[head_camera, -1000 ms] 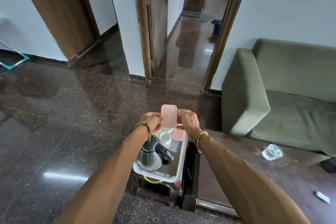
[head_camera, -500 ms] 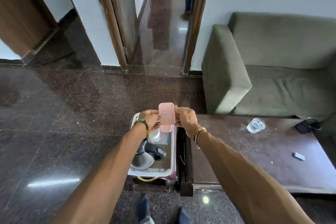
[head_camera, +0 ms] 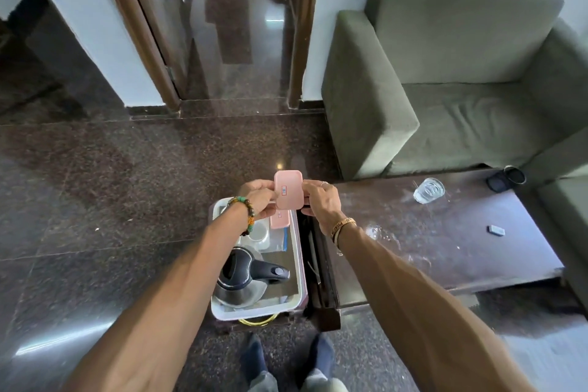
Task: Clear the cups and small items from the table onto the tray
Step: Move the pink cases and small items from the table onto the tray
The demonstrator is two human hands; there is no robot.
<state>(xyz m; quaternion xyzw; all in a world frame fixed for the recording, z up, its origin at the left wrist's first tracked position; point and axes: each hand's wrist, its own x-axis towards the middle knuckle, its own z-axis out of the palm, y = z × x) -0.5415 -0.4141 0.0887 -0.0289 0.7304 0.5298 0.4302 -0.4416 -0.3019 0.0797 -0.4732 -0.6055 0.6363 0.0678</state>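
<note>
Fingers of left hand (head_camera: 258, 197) and right hand (head_camera: 321, 204) grip a small pink rectangular plastic box (head_camera: 288, 190) above the white tray's (head_camera: 219, 312) far end.

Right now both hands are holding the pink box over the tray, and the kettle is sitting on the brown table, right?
Not quite. The kettle sits in the tray, not on the brown table. The head view shows it. The left hand and right hand do hold the pink box over the tray.
</note>
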